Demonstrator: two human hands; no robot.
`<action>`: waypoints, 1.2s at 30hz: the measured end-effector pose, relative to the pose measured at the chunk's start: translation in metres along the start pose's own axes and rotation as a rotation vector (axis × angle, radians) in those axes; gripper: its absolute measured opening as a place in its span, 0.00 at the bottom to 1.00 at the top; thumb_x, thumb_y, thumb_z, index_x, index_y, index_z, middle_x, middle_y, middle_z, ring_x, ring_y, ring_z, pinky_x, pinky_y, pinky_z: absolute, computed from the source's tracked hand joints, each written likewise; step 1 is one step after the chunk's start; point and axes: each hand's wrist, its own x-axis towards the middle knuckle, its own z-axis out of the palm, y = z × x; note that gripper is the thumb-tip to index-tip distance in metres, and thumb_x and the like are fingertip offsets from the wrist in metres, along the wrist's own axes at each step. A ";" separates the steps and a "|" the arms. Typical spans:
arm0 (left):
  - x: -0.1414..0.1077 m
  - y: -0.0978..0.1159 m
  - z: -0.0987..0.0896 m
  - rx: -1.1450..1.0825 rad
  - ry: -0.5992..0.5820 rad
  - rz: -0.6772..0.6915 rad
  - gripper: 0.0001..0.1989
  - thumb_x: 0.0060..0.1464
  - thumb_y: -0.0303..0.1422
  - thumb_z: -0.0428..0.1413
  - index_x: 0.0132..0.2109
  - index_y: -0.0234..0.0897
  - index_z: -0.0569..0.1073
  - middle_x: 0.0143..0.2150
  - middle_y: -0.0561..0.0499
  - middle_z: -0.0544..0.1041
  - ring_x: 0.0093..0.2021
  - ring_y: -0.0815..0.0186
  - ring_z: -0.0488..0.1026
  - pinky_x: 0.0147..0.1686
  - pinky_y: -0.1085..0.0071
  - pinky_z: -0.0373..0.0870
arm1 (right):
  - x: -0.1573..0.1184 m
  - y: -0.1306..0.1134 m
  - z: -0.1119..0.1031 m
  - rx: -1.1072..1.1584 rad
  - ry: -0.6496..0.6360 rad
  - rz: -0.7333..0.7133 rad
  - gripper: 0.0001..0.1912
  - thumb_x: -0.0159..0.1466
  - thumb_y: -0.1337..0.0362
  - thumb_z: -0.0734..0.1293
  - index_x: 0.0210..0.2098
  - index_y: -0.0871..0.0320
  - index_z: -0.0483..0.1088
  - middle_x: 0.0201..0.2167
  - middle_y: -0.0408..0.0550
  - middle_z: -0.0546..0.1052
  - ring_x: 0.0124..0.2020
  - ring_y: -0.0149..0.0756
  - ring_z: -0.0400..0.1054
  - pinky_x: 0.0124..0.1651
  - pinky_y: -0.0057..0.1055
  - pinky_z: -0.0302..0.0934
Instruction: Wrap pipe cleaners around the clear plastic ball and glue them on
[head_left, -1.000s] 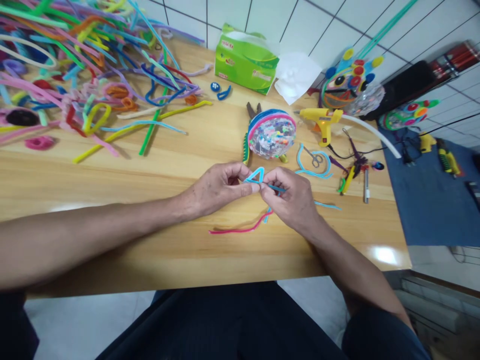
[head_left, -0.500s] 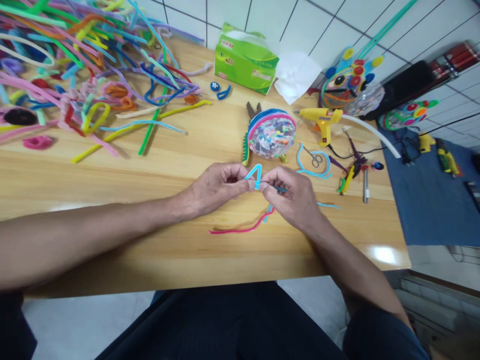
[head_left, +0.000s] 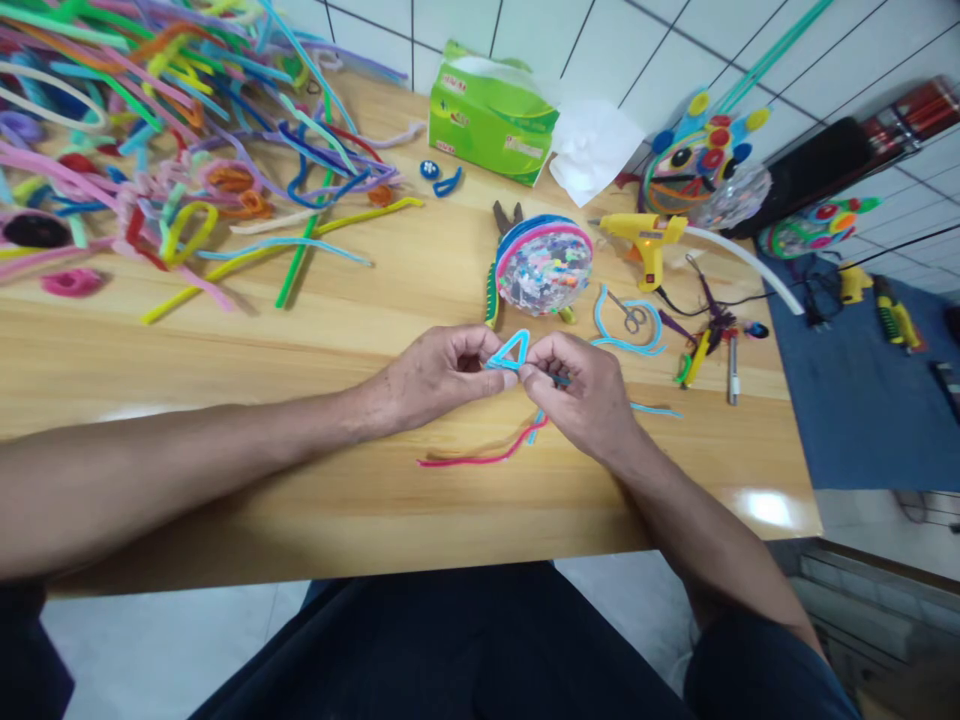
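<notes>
A light blue pipe cleaner [head_left: 514, 347], bent into a small triangle, is pinched between my two hands above the wooden table. My left hand [head_left: 454, 375] grips its left corner with thumb and fingers. On the other side, my right hand [head_left: 577, 390] pinches its right corner, and a blue strand runs under the fingers. A red pipe cleaner [head_left: 480, 461] lies on the table below my hands, its right end by a short blue piece. Just beyond my hands sits a clear ball [head_left: 546, 270] with blue and pink bands, resting by green-handled pliers [head_left: 491, 290].
A heap of coloured pipe cleaners [head_left: 180, 150] covers the back left. A green tissue pack [head_left: 491, 120] stands against the tiled wall. To the right are a yellow glue gun [head_left: 643, 240] with its cord, scissors [head_left: 634, 318] and curled blue pipe cleaners [head_left: 630, 349].
The blue pipe cleaner has gone from a narrow upright peak to a wider triangle, with its base now showing between my fingertips. My hands have hardly shifted.
</notes>
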 end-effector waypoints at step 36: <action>0.004 0.017 -0.009 -0.008 -0.047 -0.154 0.15 0.54 0.44 0.70 0.35 0.37 0.80 0.26 0.55 0.74 0.27 0.71 0.66 0.29 0.74 0.60 | 0.005 -0.002 -0.007 0.210 -0.135 0.108 0.06 0.64 0.61 0.69 0.30 0.55 0.73 0.24 0.40 0.74 0.26 0.30 0.62 0.31 0.31 0.53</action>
